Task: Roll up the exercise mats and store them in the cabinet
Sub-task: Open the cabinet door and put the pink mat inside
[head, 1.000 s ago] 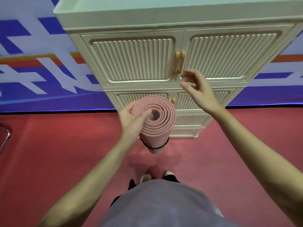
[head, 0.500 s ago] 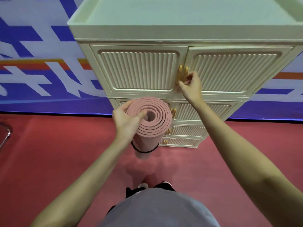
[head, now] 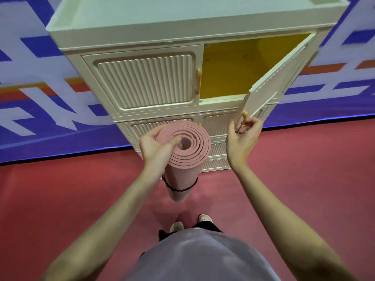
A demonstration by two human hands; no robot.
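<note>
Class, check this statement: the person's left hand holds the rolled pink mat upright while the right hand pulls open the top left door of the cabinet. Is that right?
Not quite. The open door is the top right door, not the left; the top left door is shut. The rest stands: the left hand holds the rolled pink mat upright, and the right hand grips that door's handle. The head view shows it.

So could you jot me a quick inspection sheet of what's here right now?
Surface: red floor, nothing lying on it in view.
Job's things: pink rolled mat, banded, upright; cream cabinet, top right door open, yellow inside.
Clutter: nothing seen.
Hands: left hand grips the mat's top; right hand pinches the door handle.
Cables: nothing seen.
Surroundings: blue and white banner behind.
</note>
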